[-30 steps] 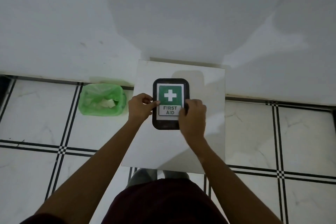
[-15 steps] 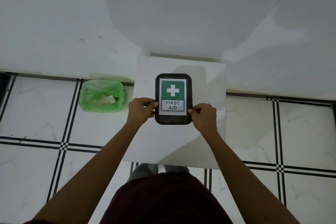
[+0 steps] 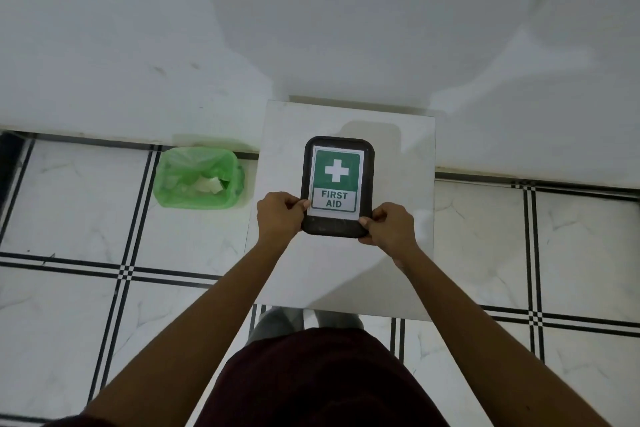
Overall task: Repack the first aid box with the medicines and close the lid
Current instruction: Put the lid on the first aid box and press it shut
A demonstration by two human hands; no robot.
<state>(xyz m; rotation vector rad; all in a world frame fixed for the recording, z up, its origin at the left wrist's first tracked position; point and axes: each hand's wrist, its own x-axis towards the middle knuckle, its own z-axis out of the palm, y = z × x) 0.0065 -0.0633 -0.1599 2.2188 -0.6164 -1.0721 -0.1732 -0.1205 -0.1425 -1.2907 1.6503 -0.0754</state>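
Observation:
The first aid box (image 3: 337, 184) is a dark rounded case with a green and white FIRST AID label on its lid. It lies lid up and closed on a small white table (image 3: 398, 270). My left hand (image 3: 280, 217) grips its near left corner. My right hand (image 3: 391, 227) pinches its near right corner. No medicines are in sight.
A bin lined with a green bag (image 3: 197, 178) stands on the tiled floor left of the table, with scraps of paper inside. A white wall rises behind the table. My legs and feet are under the table's near edge.
My right hand slid off the label down to the box's near right corner. My left hand stayed at the left side. The box sits slightly farther from me.

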